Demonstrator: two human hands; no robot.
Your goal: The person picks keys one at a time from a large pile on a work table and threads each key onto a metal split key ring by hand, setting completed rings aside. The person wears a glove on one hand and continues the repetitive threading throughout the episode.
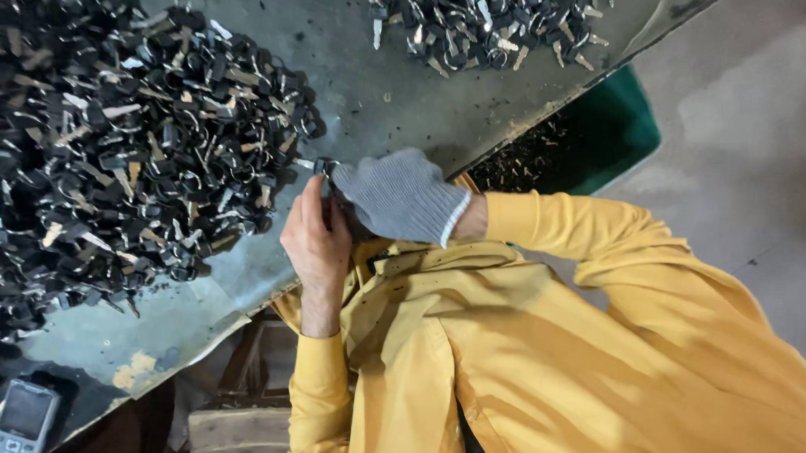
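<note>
two hands meet: our bare left hand [315,235] and gloved right hand [400,195], fingers clamped on one small key [324,166]; stiff, light, best pinched by its head, key pile [118,139] beside

The glove [402,195] is grey knitted cloth. The keys [118,130] have matt black plastic heads and dull metal blades. The table [388,91] is scuffed grey metal.
</note>
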